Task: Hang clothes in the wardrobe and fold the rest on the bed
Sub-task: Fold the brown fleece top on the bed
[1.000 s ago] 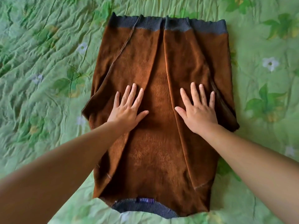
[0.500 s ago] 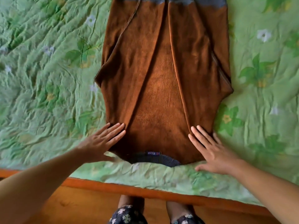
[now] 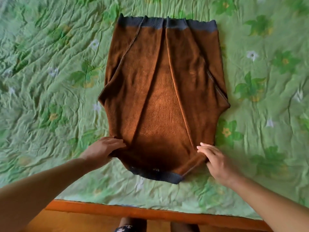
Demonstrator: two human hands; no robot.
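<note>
Sweater point(image 3: 163, 97) lies flat mid-frame on green bedspread point(image 3: 50, 81), side panels folded inward, grey collar point(image 3: 157, 175) toward lower edge. We pinch lower-left corner with left hand point(image 3: 102, 149), fingers over cloth, thumb beneath. Right hand point(image 3: 217, 159) lies on lower-right corner; gripping or just pressing, we cannot tell. Our judgement: lift 2 corners together, carry toward grey hem point(image 3: 167, 24) at top, keep side folds trapped, edges aligned.
</note>
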